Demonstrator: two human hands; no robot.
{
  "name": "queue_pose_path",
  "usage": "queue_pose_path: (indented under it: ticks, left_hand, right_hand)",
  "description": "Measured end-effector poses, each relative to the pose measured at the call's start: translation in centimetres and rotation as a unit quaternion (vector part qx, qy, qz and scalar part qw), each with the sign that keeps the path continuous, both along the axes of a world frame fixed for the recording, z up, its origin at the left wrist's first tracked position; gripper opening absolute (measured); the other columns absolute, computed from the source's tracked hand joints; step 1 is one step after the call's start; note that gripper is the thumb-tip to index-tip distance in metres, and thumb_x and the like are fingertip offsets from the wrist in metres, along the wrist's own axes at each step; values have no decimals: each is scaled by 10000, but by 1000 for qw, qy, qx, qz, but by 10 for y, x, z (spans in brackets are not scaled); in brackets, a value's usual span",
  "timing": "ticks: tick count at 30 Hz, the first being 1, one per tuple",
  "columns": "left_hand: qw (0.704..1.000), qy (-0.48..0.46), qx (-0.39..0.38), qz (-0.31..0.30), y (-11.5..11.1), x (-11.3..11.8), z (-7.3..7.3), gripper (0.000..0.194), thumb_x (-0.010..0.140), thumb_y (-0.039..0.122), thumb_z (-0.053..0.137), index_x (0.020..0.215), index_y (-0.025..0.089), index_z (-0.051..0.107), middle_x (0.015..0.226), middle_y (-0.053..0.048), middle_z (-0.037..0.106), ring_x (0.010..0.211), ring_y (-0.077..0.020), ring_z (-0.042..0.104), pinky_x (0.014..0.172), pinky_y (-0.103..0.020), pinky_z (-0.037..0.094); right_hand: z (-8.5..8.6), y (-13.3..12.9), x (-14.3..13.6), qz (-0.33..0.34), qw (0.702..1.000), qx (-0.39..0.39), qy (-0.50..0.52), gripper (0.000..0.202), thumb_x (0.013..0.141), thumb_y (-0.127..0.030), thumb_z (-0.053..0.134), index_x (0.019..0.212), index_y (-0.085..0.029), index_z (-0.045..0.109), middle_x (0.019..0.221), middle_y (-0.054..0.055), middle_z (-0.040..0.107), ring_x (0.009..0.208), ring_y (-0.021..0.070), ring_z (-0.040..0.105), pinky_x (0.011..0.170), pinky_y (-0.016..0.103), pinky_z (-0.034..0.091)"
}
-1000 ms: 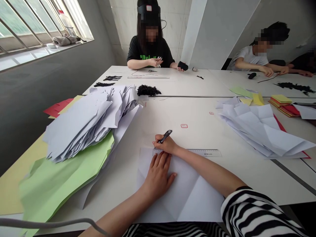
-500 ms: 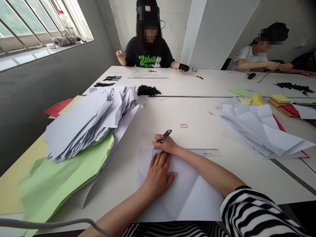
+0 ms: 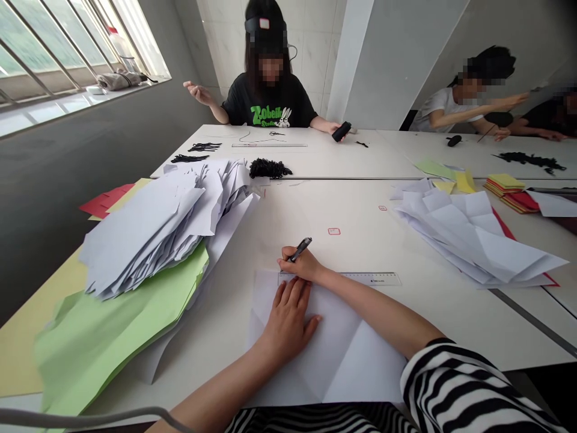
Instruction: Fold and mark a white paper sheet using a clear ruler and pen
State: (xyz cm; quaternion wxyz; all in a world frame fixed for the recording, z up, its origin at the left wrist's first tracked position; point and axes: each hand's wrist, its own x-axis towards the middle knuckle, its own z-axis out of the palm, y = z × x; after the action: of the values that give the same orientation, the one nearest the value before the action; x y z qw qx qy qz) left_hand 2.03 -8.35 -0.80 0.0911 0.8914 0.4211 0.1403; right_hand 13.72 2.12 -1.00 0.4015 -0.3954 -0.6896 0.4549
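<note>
A creased white sheet of paper (image 3: 342, 355) lies on the table in front of me. Across its far edge rests a clear ruler (image 3: 374, 278), partly covered by my right wrist. My left hand (image 3: 291, 316) lies flat with fingers out, its fingertips on the ruler and its palm on the paper. Just beyond those fingertips, my right hand (image 3: 303, 263) grips a dark pen (image 3: 299, 249), tilted with its top to the right. The pen's tip is hidden behind my fingers, at the left end of the ruler.
To the left are a tall heap of white paper (image 3: 148, 234) and green sheets (image 3: 121, 331). Folded white sheets (image 3: 487, 240) lie at right. Across the table a person (image 3: 270, 90) holds a black spool (image 3: 341, 131) near a black cord bundle (image 3: 269, 168). A grey cable (image 3: 90, 415) crosses the lower left.
My hands, the pen and the ruler keep their places on the paper. The person opposite has swung one raised hand outward to the left and tilted the black spool.
</note>
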Motion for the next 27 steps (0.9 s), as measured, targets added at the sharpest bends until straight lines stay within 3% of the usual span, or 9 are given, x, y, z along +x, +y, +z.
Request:
queue_pose_path:
  ticks: [5, 8, 11, 14, 19, 23, 27]
  left_hand:
    - [1000, 9, 22, -3, 0, -1, -2, 561, 836, 393, 429, 1327, 136, 345, 1365, -120, 376, 1284, -295, 283, 1059, -493, 218]
    - [999, 13, 30, -4, 0, -2, -3, 562, 839, 400, 427, 1329, 139, 340, 1380, -113, 362, 1286, -290, 284, 1062, -486, 220]
    - [999, 15, 34, -5, 0, -2, -5, 558, 840, 393, 431, 1329, 143, 337, 1385, -113, 356, 1286, -287, 287, 1063, -484, 221]
    - [999, 14, 30, -4, 2, -2, -6, 553, 841, 389, 436, 1324, 137, 342, 1382, -119, 357, 1286, -281, 287, 1068, -478, 217]
    - [1000, -9, 3, 8, 16, 0, -5, 568, 829, 417, 466, 1308, 132, 361, 1365, -132, 365, 1275, -287, 293, 1073, -487, 208]
    - [998, -46, -47, -8, 33, -2, 2, 501, 844, 368, 469, 1283, 135, 401, 1347, -133, 378, 1252, -291, 316, 1047, -483, 264]
    - [984, -119, -121, -48, 43, -12, 8, 387, 893, 297, 387, 1248, 154, 451, 1330, -108, 404, 1240, -232, 357, 1043, -416, 309]
  right_hand:
    - [2, 8, 5, -31, 996, -37, 74, 264, 767, -371, 540, 615, -205, 401, 515, -63, 475, 490, 92, 475, 478, 214, 380]
    - [12, 7, 24, -41, 992, -38, 110, 244, 730, -410, 611, 697, -197, 496, 610, -35, 563, 536, 97, 518, 519, 227, 432]
    - [24, -7, 59, -43, 997, -7, 66, 230, 753, -418, 604, 817, -199, 578, 758, 5, 632, 610, 112, 572, 597, 256, 474]
    - [27, -31, 100, -88, 995, 32, -38, 235, 833, -419, 503, 886, -218, 612, 780, 11, 656, 656, 135, 612, 644, 281, 492]
    - [6, -69, 143, -117, 963, 130, -207, 218, 821, -355, 544, 991, -252, 633, 985, 28, 656, 933, 200, 600, 831, 360, 475]
    - [-14, -81, 148, -104, 946, 187, -244, 274, 806, -325, 572, 1071, -265, 608, 1125, 23, 614, 1080, 230, 525, 936, 419, 422]
    - [-21, -84, 148, -118, 939, 194, -258, 263, 825, -288, 549, 1083, -280, 600, 1133, 8, 611, 1093, 231, 515, 948, 432, 412]
